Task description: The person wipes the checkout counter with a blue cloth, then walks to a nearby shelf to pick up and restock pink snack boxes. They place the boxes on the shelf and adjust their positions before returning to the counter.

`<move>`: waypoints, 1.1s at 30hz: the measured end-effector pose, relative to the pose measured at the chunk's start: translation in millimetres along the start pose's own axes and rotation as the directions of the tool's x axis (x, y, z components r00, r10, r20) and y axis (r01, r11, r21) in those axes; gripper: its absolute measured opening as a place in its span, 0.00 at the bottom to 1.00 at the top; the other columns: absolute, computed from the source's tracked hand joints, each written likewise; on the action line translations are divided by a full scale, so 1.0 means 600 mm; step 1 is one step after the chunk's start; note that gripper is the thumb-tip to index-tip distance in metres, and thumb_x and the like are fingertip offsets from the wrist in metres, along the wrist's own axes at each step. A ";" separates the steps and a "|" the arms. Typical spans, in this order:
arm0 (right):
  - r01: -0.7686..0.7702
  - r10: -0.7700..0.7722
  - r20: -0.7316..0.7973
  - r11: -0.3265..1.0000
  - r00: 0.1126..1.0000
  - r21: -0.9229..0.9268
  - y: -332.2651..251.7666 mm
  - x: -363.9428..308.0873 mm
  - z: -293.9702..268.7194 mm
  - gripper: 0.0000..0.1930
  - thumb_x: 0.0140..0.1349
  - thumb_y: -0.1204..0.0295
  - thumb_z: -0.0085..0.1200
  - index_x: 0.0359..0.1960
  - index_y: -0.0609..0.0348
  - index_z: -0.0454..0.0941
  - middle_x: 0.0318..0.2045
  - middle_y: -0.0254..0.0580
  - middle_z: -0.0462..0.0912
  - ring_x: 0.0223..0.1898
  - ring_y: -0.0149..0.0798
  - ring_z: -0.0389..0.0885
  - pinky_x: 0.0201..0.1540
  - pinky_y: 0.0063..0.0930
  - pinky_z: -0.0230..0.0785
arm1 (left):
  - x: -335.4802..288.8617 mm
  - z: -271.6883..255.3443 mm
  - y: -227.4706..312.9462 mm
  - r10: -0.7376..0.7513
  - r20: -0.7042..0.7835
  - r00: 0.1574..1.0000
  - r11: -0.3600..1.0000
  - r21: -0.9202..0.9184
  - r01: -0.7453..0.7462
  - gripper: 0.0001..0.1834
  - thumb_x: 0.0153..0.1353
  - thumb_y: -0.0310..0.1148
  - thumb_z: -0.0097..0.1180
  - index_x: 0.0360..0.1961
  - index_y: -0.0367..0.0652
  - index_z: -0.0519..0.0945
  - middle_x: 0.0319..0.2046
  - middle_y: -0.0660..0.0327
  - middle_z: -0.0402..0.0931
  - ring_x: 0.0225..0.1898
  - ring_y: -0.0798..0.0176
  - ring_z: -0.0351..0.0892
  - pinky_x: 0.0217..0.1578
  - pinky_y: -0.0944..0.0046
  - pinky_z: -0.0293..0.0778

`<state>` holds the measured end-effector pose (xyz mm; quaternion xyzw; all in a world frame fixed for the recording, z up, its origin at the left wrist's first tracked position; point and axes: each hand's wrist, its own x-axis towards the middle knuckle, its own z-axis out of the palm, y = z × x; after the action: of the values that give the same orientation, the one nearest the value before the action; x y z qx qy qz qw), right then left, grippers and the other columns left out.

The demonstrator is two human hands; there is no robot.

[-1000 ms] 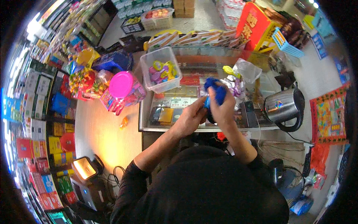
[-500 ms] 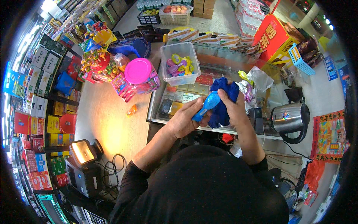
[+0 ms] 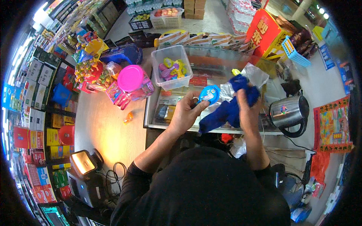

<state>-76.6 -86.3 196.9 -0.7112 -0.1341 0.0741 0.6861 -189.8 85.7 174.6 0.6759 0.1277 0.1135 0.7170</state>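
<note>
My left hand [image 3: 184,114] grips the handle end of a blue round-headed plastic toy [image 3: 209,93] between thumb and fingers, its flat face turned up. Bunched in my right hand [image 3: 247,111] is a dark blue cloth [image 3: 222,117], with a loose part hanging toward the left. The cloth and the toy are close together over the glass counter [image 3: 205,56]. Farther off, a clear plastic tub [image 3: 177,83] holds several yellow and purple toys [image 3: 174,68] of similar shape. Beyond the cloth lie a yellow piece [image 3: 236,72] and a crumpled clear bag [image 3: 258,76].
A pink-lidded jar [image 3: 130,78] stands left of the tub, near a small orange packet [image 3: 128,118] on the wooden counter [image 3: 102,109]. At right are a steel kettle [image 3: 288,111] and a light blue basket [image 3: 294,52]. A lit lamp [image 3: 83,162] sits at lower left.
My hands have moved apart: the cloth has come off the toy and shifted right. The toy is now turned with its round face up. The whole view has shifted slightly.
</note>
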 end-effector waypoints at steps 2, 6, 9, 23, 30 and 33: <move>0.583 -0.550 0.199 0.733 0.811 -0.351 -0.006 -0.005 0.029 0.15 0.63 0.65 0.60 0.44 0.62 0.77 0.38 0.40 0.81 0.37 0.36 0.80 0.40 0.30 0.71 | -0.004 0.015 -0.001 0.043 0.012 0.999 0.994 0.098 -0.044 0.17 0.64 0.34 0.61 0.50 0.38 0.73 0.26 0.64 0.77 0.26 0.75 0.68 0.27 0.72 0.67; 0.022 -0.043 -0.128 0.987 0.991 -0.160 0.020 0.011 0.028 0.15 0.65 0.62 0.58 0.44 0.61 0.77 0.34 0.40 0.83 0.35 0.35 0.81 0.41 0.32 0.72 | -0.021 0.030 0.008 0.076 0.042 0.996 0.992 0.096 -0.080 0.18 0.67 0.36 0.57 0.53 0.39 0.70 0.25 0.64 0.75 0.26 0.75 0.69 0.27 0.72 0.67; 0.230 -0.251 -0.129 0.960 0.959 -0.159 0.015 0.012 0.020 0.17 0.63 0.63 0.61 0.47 0.62 0.77 0.37 0.43 0.82 0.37 0.38 0.81 0.41 0.33 0.73 | -0.010 0.029 0.007 -0.057 0.036 0.998 0.993 -0.104 0.061 0.19 0.72 0.46 0.46 0.52 0.41 0.69 0.23 0.65 0.73 0.23 0.74 0.67 0.25 0.73 0.65; -0.348 0.303 0.317 0.933 0.899 0.095 0.009 -0.035 -0.034 0.14 0.60 0.64 0.63 0.42 0.60 0.82 0.33 0.33 0.84 0.31 0.28 0.79 0.35 0.26 0.72 | 0.089 -0.081 -0.009 0.004 -0.443 0.897 1.000 0.021 0.006 0.16 0.72 0.43 0.49 0.36 0.40 0.78 0.22 0.69 0.70 0.19 0.77 0.66 0.16 0.73 0.63; -0.398 0.376 0.135 0.887 0.917 0.235 0.004 -0.069 -0.129 0.15 0.61 0.66 0.61 0.47 0.61 0.80 0.35 0.35 0.84 0.30 0.27 0.79 0.34 0.24 0.72 | 0.237 -0.185 -0.042 0.834 -0.106 0.541 -0.028 0.972 0.232 0.14 0.63 0.42 0.57 0.46 0.48 0.80 0.37 0.55 0.80 0.40 0.52 0.78 0.40 0.51 0.72; -0.398 0.396 0.056 0.891 0.917 0.217 0.039 -0.079 -0.180 0.13 0.62 0.67 0.61 0.45 0.60 0.80 0.35 0.35 0.84 0.31 0.29 0.80 0.33 0.25 0.75 | 0.259 -0.039 -0.049 0.387 -0.084 0.918 0.464 0.879 -0.115 0.18 0.57 0.27 0.57 0.50 0.51 0.80 0.43 0.52 0.80 0.40 0.47 0.78 0.41 0.51 0.74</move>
<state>-88.3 -203.9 175.0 -0.6412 0.0196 0.2309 0.7316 -51.6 158.2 139.6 0.9298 0.1618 0.2317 0.2357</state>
